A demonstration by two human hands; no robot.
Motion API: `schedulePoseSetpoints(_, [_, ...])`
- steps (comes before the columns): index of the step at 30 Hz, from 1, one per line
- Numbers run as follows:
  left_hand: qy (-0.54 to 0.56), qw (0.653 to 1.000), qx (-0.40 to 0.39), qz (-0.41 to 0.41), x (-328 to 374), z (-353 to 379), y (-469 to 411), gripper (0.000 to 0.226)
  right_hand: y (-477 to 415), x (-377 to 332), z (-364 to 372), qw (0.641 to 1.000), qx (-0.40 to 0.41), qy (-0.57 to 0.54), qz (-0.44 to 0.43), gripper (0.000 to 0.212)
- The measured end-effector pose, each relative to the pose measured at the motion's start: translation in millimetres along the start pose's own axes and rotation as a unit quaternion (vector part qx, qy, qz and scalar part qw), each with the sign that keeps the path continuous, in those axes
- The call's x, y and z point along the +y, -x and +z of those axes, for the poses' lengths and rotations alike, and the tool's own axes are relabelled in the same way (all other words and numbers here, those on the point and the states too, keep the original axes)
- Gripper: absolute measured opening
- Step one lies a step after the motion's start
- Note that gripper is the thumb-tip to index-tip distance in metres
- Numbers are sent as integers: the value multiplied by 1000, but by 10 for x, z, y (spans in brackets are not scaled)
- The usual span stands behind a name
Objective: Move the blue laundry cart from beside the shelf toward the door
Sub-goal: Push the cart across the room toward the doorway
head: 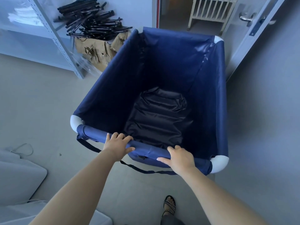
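Since the blue laundry cart point(113, 88) is sitting with its far end right up near the open door point(259, 39) and the shelf point(53, 39) is off to the left and a bit behind that far corner, I'm guessing most of this job is already handled. Both hands are gripping the near rim of the cart. The left hand point(117, 146) is resting on top of the fabric-covered rail with its fingers curling over the inside edge and the thumb lying along the outside. The right hand point(178, 157) is doing the same thing further along, fingers wrapping over the rail, thumb pointing left along the front. So neither is open, both are closing around that rail.

Inside, there's only a dark folded bag point(157, 120) lying on the bottom. A pile of black hangers point(90, 20) and some brown paper point(95, 49) are sitting beside the shelf, near the cart's left side.

What's left looks like the last bit of pushing toward the doorway, and maybe steering so the right corner isn't clipping the door.
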State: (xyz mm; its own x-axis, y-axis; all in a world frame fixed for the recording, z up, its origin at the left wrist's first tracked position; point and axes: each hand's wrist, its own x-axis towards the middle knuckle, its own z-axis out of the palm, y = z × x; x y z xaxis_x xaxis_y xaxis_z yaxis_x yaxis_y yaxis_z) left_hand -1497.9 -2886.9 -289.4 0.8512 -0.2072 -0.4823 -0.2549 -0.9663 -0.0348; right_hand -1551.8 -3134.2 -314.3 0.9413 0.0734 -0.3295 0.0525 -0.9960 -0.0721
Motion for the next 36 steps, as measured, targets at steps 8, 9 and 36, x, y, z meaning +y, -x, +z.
schedulePoseSetpoints(8, [-41,994,43,90,-240,376,514,53,596,-234,254,998,61,24,12,73])
schedulePoseSetpoints(9, [-47,991,52,114,-300,437,578,53,683,-270,292,997,66,25,12,74])
schedulePoseSetpoints(36, [-48,983,17,179,-340,1231,1898,52,2045,-643,856,999,17,30,-3,72])
